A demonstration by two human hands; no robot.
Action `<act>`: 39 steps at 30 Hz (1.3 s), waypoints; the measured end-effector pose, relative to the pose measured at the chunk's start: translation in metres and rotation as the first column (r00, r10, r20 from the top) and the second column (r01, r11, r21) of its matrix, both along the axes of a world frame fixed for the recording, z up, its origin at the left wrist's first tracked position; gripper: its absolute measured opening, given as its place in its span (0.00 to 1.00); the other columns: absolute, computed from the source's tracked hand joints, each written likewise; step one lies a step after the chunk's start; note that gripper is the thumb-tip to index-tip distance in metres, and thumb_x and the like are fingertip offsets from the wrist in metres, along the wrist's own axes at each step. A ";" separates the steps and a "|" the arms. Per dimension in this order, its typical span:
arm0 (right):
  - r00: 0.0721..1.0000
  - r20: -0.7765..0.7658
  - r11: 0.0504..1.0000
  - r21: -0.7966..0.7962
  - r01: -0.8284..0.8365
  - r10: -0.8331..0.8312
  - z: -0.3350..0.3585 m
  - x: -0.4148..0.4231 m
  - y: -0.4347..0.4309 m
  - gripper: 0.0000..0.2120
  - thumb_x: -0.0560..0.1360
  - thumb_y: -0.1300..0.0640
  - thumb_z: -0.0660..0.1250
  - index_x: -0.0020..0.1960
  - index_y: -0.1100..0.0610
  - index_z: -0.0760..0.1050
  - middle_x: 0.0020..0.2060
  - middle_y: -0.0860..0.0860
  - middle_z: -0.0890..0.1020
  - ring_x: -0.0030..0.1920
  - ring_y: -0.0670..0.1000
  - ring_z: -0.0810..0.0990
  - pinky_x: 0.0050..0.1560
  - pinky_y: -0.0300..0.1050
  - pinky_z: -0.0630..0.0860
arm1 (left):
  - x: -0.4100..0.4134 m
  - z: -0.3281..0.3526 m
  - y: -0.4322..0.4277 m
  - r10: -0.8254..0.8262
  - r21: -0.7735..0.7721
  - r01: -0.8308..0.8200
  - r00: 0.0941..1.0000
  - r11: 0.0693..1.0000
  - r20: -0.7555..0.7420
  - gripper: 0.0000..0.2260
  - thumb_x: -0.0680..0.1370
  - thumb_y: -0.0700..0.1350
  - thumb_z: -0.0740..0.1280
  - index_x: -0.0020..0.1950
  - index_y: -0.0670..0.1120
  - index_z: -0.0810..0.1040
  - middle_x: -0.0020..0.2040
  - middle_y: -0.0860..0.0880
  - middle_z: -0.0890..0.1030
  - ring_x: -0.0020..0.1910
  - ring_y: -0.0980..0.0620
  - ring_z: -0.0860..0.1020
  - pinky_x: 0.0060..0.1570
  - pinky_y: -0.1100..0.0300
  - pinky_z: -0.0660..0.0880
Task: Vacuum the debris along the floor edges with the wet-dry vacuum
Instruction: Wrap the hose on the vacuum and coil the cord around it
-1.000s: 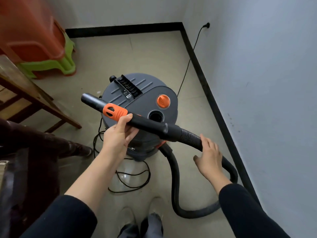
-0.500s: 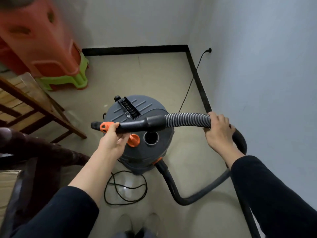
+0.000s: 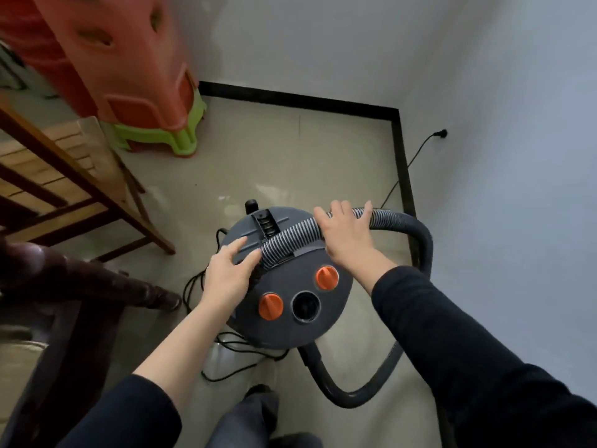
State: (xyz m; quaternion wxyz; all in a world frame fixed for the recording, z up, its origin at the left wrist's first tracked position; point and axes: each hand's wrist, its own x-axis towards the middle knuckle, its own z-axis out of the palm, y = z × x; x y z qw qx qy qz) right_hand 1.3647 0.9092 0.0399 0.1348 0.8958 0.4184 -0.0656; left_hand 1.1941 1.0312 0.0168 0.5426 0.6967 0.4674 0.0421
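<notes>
**A:** Where did the wet-dry vacuum (image 3: 290, 328) stand?

**B:** On the floor (image 3: 274, 163), right in front of the person's feet. The black skirting (image 3: 403, 176) ran just to its right.

**A:** And the hose (image 3: 290, 239)?

**B:** Its ribbed stretch lay across the grey lid (image 3: 336, 305), with the long axis running from lower left to upper right. Past the lid it looped out to the right beside the skirting, then swung back to the canister's near side.

**A:** The hands?

**B:** The right hand (image 3: 347, 234) sat on the upper-right part of that stretch, fingers curled over its far side. The left hand (image 3: 226, 273) was at the lower-left end. Its fingers were straight and a little spread, the tips touching hose and lid, and it gripped nothing.

**A:** Which hand was nearer the working end?

**B:** The left, I judged. Something dark showed at the edge of its palm, where the ribbing stopped, but I couldn't tell what it was.

**A:** So what did the coming move turn on?

**B:** As I read it, the free end pointed away from the skirting. The left hand would have to close on it and carry it across to the right, while the right hand fed slack.
</notes>
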 end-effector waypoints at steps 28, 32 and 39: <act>0.741 -0.633 0.972 0.204 -0.119 0.223 -0.051 0.038 0.020 0.28 0.75 0.52 0.70 0.72 0.45 0.66 0.68 0.46 0.72 0.71 0.50 0.65 0.71 0.58 0.55 | -0.051 -0.050 0.011 -0.175 0.109 0.259 0.855 0.960 -0.489 0.22 0.75 0.33 0.65 0.69 0.45 0.74 0.64 0.41 0.78 0.63 0.40 0.75 0.58 0.54 0.70; 0.713 -0.675 0.981 0.159 -0.108 0.188 -0.051 0.031 0.022 0.29 0.76 0.53 0.67 0.75 0.45 0.62 0.73 0.47 0.65 0.75 0.51 0.57 0.72 0.65 0.48 | -0.028 -0.044 -0.001 -0.158 0.108 0.206 0.926 0.972 -0.342 0.27 0.77 0.35 0.64 0.76 0.48 0.67 0.71 0.46 0.72 0.71 0.46 0.69 0.65 0.56 0.65; 0.765 -0.624 0.986 0.140 -0.088 0.157 -0.051 0.028 0.012 0.34 0.73 0.57 0.66 0.77 0.47 0.58 0.76 0.48 0.60 0.76 0.51 0.52 0.73 0.65 0.47 | -0.011 -0.054 -0.006 -0.146 0.149 0.192 0.951 0.970 -0.273 0.29 0.79 0.46 0.67 0.78 0.48 0.62 0.75 0.47 0.68 0.74 0.48 0.63 0.73 0.48 0.61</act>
